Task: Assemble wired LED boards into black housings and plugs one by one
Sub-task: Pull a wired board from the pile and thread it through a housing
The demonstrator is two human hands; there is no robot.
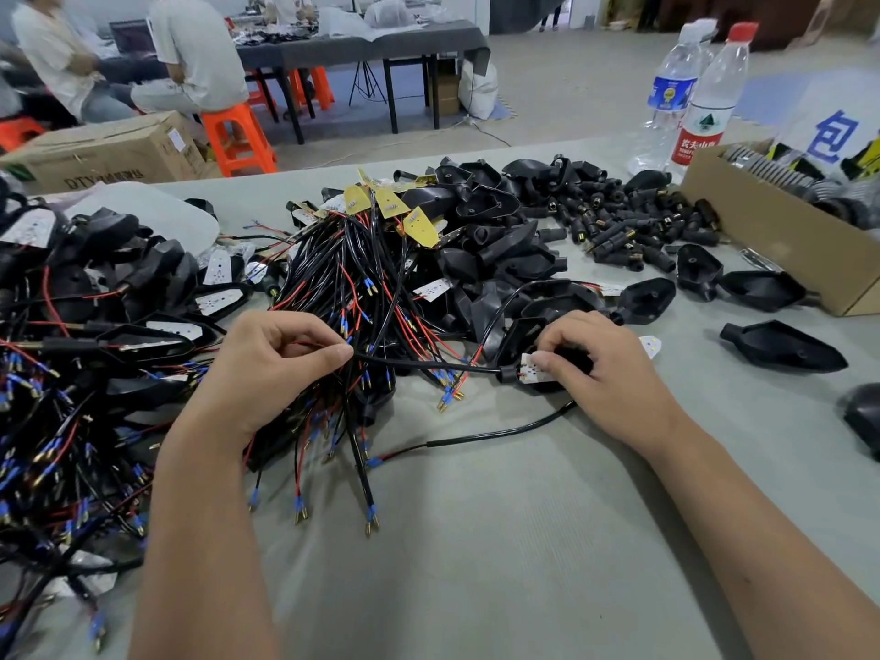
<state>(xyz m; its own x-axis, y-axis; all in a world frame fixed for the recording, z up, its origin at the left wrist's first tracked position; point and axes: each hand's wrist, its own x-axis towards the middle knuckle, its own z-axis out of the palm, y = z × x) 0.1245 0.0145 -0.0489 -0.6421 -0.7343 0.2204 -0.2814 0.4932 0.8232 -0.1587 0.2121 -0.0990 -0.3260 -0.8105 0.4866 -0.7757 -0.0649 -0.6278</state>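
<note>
Wire bundle (352, 297) centre, housings (481, 216) behind, box (781, 231) far right

glossy black plastic housings (495, 216) heaped on a pale grey-green fabric worktop (476, 540), beside black, red and blue-sleeved brass-tipped wires (352, 297). yellow pointed circuit boards (419, 226) top the pile; white led boards (216, 268) lie among it. behind: bright orange plastic stools (238, 138), a brown cardboard box (781, 245), and clear bottles with red-and-white (709, 97) and blue labels (671, 88).

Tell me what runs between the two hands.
In the head view, a black cable stretches from the left hand's pinch to the black housing under the right hand.
</note>
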